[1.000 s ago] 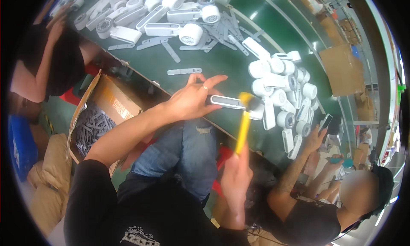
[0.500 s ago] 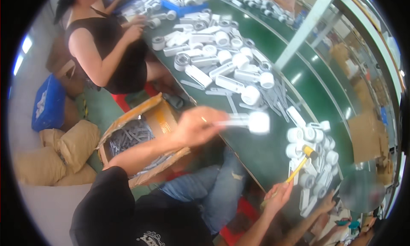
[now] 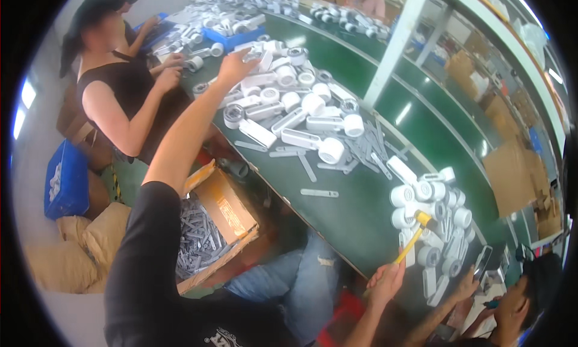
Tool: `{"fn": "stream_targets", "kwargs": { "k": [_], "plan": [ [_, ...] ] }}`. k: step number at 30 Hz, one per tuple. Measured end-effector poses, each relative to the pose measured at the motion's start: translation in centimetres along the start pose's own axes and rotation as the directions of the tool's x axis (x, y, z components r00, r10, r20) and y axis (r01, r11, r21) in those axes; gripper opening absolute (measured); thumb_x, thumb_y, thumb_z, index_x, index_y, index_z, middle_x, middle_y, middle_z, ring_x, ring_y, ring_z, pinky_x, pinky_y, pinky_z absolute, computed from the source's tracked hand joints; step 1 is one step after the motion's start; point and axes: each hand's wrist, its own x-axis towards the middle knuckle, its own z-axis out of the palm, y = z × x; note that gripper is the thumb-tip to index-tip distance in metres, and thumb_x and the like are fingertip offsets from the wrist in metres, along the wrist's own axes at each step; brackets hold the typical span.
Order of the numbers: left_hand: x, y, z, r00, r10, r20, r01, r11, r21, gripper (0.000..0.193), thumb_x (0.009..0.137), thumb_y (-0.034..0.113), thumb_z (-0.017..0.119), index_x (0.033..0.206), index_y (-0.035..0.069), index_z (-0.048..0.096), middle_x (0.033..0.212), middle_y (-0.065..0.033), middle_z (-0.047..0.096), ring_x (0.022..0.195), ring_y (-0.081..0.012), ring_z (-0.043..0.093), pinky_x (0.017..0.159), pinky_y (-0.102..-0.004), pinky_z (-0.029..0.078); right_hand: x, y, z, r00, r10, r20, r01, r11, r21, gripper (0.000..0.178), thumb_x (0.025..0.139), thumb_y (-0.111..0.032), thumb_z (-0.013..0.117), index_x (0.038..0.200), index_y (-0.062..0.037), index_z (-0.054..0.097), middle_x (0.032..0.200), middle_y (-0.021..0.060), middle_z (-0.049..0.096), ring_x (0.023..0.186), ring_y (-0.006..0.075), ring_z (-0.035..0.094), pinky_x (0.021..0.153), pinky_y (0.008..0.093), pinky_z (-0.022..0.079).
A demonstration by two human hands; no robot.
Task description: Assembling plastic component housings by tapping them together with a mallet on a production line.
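My left arm stretches out over the far end of a pile of white plastic parts, each with a flat handle and a round head. At that end my left hand has its fingers bent closed on a white part, partly hidden. My right hand, at the near right, is wrapped round the handle of a hammer. The hammer's yellow and black head is over a second cluster of white parts. Loose grey strips lie on the green table between the two heaps.
A cardboard box of grey strips stands below the table's left edge. A person in black works at the left; another sits at the lower right. A blue tray lies farther back. A pale post rises beyond the pile.
My left hand, which held a white part over the table's middle, has moved far left to the pile. The hammer stays over the right cluster. The view has shifted slightly.
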Motion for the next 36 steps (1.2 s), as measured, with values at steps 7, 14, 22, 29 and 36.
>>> {"fn": "stream_targets", "kwargs": {
  "k": [7,14,22,29,36],
  "plan": [
    [-17.5,12.3,2.7,0.594,0.782,0.190,-0.642,0.603,-0.473,0.017,0.086,0.017,0.080,0.100,0.007,0.078,0.106,-0.0110,0.074,0.103,-0.0333,0.069,0.093,-0.0422,0.056,-0.4,-0.2,-1.1,0.999,-0.041,-0.020,0.041,0.999,-0.002,0.050,0.115,-0.029,0.040,0.163,-0.0143,0.039,0.072,0.0007,0.045,0.048,0.0071,0.038,0.042,0.0245,0.035],
    [-27.5,16.9,5.9,0.587,0.735,0.339,-0.660,0.677,-0.325,0.018,0.090,0.012,0.077,0.107,0.006,0.077,0.103,-0.0102,0.071,0.097,-0.0325,0.069,0.083,-0.0412,0.058,-0.6,1.0,-2.3,0.997,-0.069,-0.043,0.071,0.996,0.054,0.036,0.106,-0.007,0.061,0.140,0.0039,0.059,0.066,-0.0016,0.054,0.043,0.0056,0.044,0.041,0.0234,0.038],
    [-37.0,29.9,4.4,0.573,0.443,0.690,0.502,0.476,-0.722,0.019,0.101,0.009,0.073,0.117,0.001,0.070,0.098,-0.0101,0.079,0.087,-0.0115,0.074,0.078,-0.0283,0.061,-3.9,-2.1,1.5,0.990,0.074,-0.122,-0.058,0.991,0.124,0.035,0.105,-0.010,0.066,0.137,0.0037,0.061,0.096,0.0095,0.073,0.045,0.0067,0.051,0.040,0.0245,0.039],
    [-33.6,32.6,9.6,0.383,0.924,-0.007,-0.800,0.328,-0.502,0.028,0.087,0.018,0.073,0.114,0.013,0.072,0.124,-0.0022,0.070,0.117,-0.0240,0.065,0.099,-0.0386,0.050,-5.2,-1.8,-4.4,0.914,0.043,-0.403,0.022,0.988,0.155,0.020,0.106,-0.012,0.065,0.116,0.0050,0.063,0.076,0.0077,0.067,0.042,0.0058,0.046,0.038,0.0240,0.035],
    [-31.8,35.2,13.6,0.084,0.985,-0.150,-0.963,0.042,-0.264,0.020,0.090,0.016,0.061,0.108,0.010,0.068,0.098,-0.0036,0.067,0.109,-0.0196,0.065,0.110,-0.0392,0.043,-7.7,-1.9,-6.8,0.909,0.042,-0.415,0.002,0.995,0.105,0.018,0.108,-0.014,0.060,0.117,0.0021,0.060,0.061,0.0011,0.049,0.037,0.0066,0.038,0.033,0.0239,0.031]
  ]
}}
